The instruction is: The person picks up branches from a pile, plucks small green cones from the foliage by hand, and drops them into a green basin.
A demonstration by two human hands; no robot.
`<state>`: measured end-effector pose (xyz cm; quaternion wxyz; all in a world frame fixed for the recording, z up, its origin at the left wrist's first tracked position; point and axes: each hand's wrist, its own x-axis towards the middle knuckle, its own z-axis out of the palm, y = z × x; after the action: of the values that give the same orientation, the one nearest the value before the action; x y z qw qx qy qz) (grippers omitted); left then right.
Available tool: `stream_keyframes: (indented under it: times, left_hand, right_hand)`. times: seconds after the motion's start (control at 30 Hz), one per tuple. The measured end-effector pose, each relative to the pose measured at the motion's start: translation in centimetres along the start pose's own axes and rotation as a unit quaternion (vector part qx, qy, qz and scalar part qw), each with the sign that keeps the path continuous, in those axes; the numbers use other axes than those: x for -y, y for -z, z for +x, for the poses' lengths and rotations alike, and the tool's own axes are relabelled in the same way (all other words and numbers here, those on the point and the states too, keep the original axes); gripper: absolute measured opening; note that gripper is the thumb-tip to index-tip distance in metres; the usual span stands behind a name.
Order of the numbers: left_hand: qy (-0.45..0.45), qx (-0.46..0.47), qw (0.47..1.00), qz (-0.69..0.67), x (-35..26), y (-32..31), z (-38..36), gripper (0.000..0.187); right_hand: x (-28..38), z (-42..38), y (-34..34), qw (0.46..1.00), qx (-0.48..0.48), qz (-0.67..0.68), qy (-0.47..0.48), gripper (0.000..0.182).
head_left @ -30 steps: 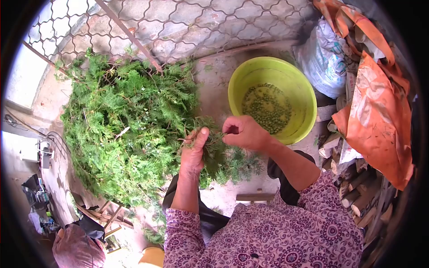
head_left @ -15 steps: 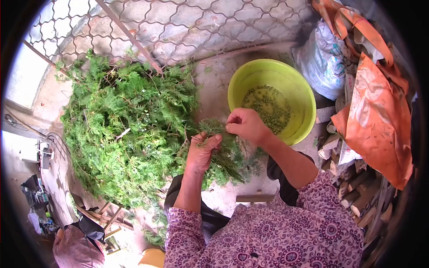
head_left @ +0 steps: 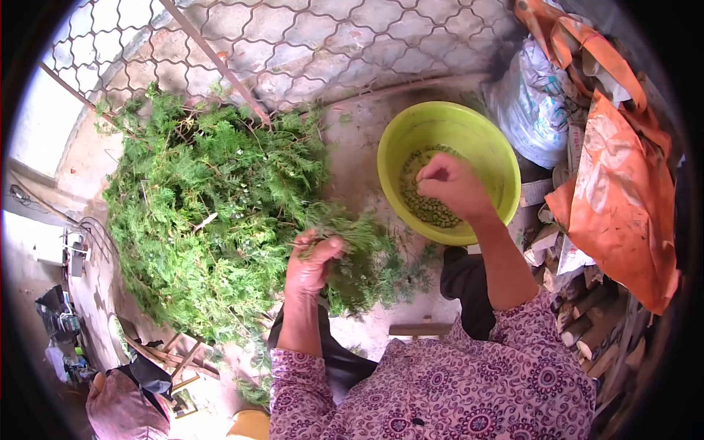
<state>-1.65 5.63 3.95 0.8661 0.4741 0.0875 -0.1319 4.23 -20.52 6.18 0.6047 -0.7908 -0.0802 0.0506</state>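
Note:
My left hand [head_left: 312,265] grips a leafy evergreen sprig [head_left: 356,233] between thumb and fingers, in front of my lap. Over the yellow-green basin [head_left: 392,150] is my right hand [head_left: 451,180], its fingers curled together in a pinch; whatever they hold, if anything, is too small to make out. Many small green cones [head_left: 433,214] cover part of the basin floor below that hand. A big heap of cut evergreen branches [head_left: 205,213] lies to the left, just beyond my left hand.
A metal lattice [head_left: 315,51] runs along the far side. On the right are a white sack [head_left: 535,110], an orange sack [head_left: 623,213] and stacked firewood [head_left: 594,334]. A wooden stool-like frame [head_left: 183,359] and a yellow container [head_left: 249,425] stand at lower left.
My right hand has moved away from the sprig, to the right and over the basin. My left hand has shifted a little left and down, still gripping the sprig.

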Motion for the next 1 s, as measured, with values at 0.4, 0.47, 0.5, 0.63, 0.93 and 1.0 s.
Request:
stream_keyframes:
  times: [0.4,0.47,0.5,0.63,0.93,1.0]
  left_hand:
    - [0.057,0.054,0.994,-0.081,1.7,-1.0,0.7,0.030]
    - [0.074,0.056,0.990,-0.105,2.1,-1.2,0.7,0.029]
    - [0.075,0.056,0.990,-0.104,2.2,-1.3,0.6,0.029]
    - [0.092,0.071,0.985,-0.129,2.1,-1.3,0.5,0.027]
    - [0.094,0.068,0.989,-0.093,2.1,-1.2,0.6,0.032]
    - [0.097,0.083,0.987,-0.100,2.0,-0.9,0.6,0.034]
  right_hand:
    - [1.3,-1.0,-5.0,0.919,0.218,0.309,-0.115,0.027]
    - [2.0,-1.1,-5.3,0.945,0.199,0.240,-0.097,0.026]
    - [1.7,-1.1,-5.6,0.945,0.198,0.240,-0.098,0.026]
    - [0.8,-1.1,-6.0,0.972,0.181,0.150,-0.023,0.026]
    - [1.4,-1.4,-5.7,0.971,0.220,0.087,-0.019,0.021]
    - [2.2,-1.5,-5.3,0.966,0.243,0.085,-0.032,0.018]
